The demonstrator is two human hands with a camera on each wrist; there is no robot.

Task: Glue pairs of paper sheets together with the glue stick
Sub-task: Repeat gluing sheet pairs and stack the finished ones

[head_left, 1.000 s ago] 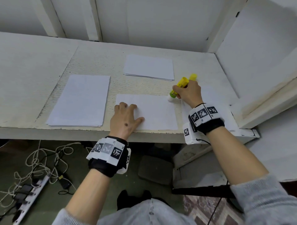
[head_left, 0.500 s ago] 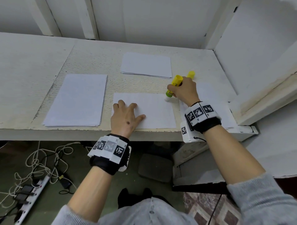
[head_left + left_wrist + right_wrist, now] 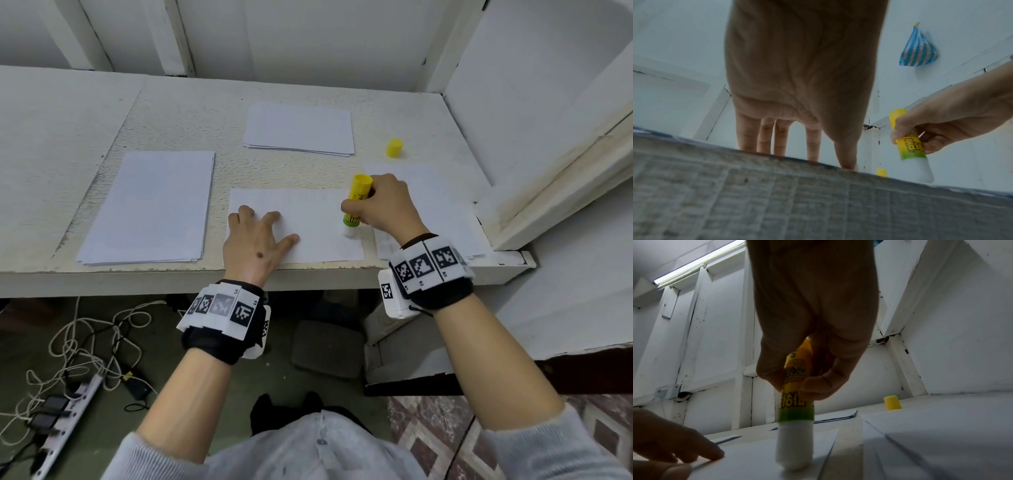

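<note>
right hand (image 3: 383, 205) grasping glue stick (image 3: 356, 202), upright, tip pressed on sheet (image 3: 308, 219) near its right edge; left hand (image 3: 253, 240) flat, fingers spread, pinning sheet's left part at worktop (image 3: 102, 274) edge.

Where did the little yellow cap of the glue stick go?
In the head view the yellow cap stands alone on the table, on the right, beyond the right hand and beside the far paper stack.

Grey sleeves (image 3: 561, 445) pushed up, black wristbands (image 3: 219, 337) wrapped in white square-coded marker tags (image 3: 426, 263), bare forearms
</note>
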